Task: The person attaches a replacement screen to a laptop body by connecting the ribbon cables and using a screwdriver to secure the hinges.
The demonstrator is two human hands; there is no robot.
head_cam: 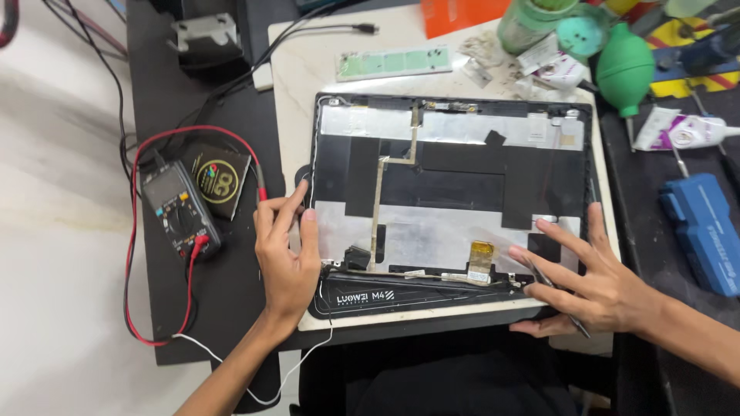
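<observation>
An opened laptop screen lid (451, 189) lies flat on a pale mat, its inside showing silver foil, black tape and a thin flat cable. My left hand (285, 258) rests on its left edge with fingers extended, touching the frame near the lower left hinge. My right hand (582, 277) lies spread on the lower right corner of the lid and holds thin metal tweezers (556, 299) between its fingers. A small orange-gold ribbon connector (479, 257) sits near the bottom hinge bar.
A black multimeter (179, 212) with red leads lies to the left. A green air-blower bulb (624, 68), a green jar (532, 23), a white tube (697, 131) and a blue tool case (705, 231) sit to the right. A green strip (393, 62) lies beyond the lid.
</observation>
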